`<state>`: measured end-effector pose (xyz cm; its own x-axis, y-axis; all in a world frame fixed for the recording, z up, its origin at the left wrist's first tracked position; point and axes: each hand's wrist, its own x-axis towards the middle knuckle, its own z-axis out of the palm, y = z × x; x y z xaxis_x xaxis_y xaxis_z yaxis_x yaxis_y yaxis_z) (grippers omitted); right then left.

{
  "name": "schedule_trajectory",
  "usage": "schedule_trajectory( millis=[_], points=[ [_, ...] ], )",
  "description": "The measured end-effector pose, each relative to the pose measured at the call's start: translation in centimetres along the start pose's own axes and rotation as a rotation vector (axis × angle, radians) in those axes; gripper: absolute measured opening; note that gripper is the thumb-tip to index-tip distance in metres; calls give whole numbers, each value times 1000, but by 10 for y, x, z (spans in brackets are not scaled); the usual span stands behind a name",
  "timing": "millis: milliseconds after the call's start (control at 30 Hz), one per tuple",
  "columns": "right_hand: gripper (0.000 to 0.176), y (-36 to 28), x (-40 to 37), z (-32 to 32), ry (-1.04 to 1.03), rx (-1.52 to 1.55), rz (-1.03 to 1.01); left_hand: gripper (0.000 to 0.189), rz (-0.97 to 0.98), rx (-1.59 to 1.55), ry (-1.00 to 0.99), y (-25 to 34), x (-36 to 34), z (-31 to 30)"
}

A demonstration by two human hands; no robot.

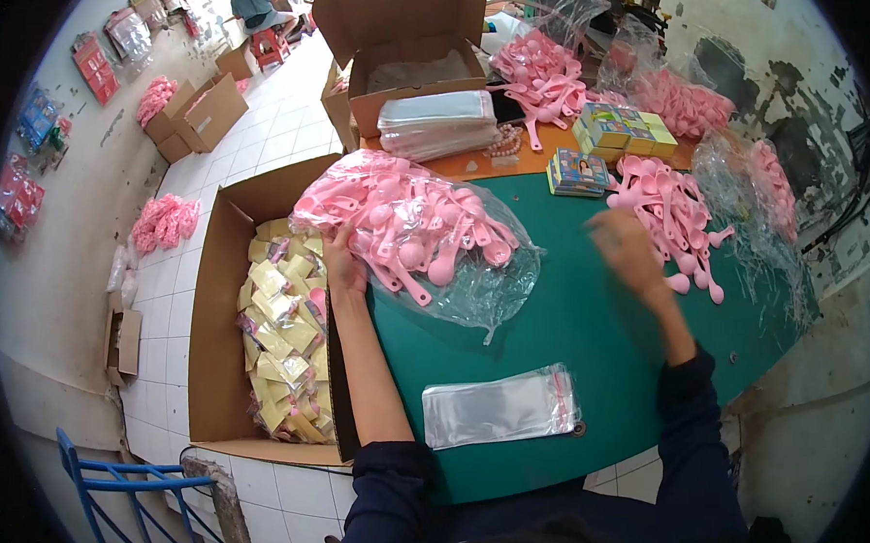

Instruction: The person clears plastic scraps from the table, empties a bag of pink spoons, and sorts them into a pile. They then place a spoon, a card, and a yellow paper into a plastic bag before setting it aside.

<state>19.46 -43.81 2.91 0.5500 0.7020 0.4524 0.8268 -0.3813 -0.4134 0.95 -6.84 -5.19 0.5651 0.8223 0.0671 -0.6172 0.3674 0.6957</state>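
My left hand [345, 260] is at the left side of a clear plastic bag [502, 294] full of pink measuring spoons [423, 218], its fingers gripping the bag and partly hidden by it. The bag lies tilted over the green table and overlaps the edge of the cardboard box beside it. My right hand [628, 249] is over the right half of the table, smeared by motion, near a loose pile of pink spoons [666, 204]. A stack of clear flat bags [497, 407] lies on the table close to my body.
An open cardboard box [220, 340] holds several packed bags with yellow cards [281, 342]. Stacks of small printed cards [577, 173] and yellow boxes [621, 134] stand at the back. More plastic sleeves [439, 124] lie before an open carton [397, 27]. A person [255, 4] sits far off.
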Motion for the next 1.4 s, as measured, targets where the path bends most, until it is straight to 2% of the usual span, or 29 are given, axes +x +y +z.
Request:
schedule_trajectory(
  millis=[33,67,133,233,333,433,533,633,733,800,933,967,1067,1167,1267,1367,1400],
  points=[
    [22,-29,-1,18,-223,105,-198,38,-10,-3,-4,0,0,0],
    [26,-50,1,41,-308,203,-447,40,-24,-1,-11,0,0,-1],
    [33,-72,12,82,-102,-14,-771,41,-51,-5,-31,3,-2,-1],
    [40,-89,39,106,48,-328,-532,36,-22,3,-19,7,-3,4],
    [44,-70,48,143,-277,-523,-215,34,-19,-6,-5,4,-4,5],
    [45,-75,37,138,-177,-609,-207,34,-33,10,-17,4,0,0],
    [52,-86,21,115,-118,-515,-201,32,-13,-2,-26,3,0,-1],
    [56,-86,-4,89,-176,-386,-206,33,-32,-20,-49,3,0,0],
    [41,-84,-29,59,-112,42,-138,36,-31,3,-34,3,-2,0],
    [39,-78,-40,40,-195,127,-34,42,-12,24,-35,1,2,-3],
    [36,-55,-54,16,-291,330,153,41,-48,20,-20,-2,6,-12],
    [33,-49,-57,12,-321,251,163,42,-35,33,-32,-3,8,-14],
    [30,-33,-66,9,-374,643,440,43,-23,52,-11,-1,4,-8],
    [27,-38,-61,-4,-430,740,524,31,-3,54,-7,-1,4,-7],
    [29,-40,-58,-14,-527,903,582,30,-20,28,-35,-2,5,-8],
    [26,-51,-54,-22,-586,932,614,29,-1,46,-36,-4,8,-12],
    [25,-54,-51,-23,-548,898,551,29,-8,37,-37,-3,8,-12]
  ],
)
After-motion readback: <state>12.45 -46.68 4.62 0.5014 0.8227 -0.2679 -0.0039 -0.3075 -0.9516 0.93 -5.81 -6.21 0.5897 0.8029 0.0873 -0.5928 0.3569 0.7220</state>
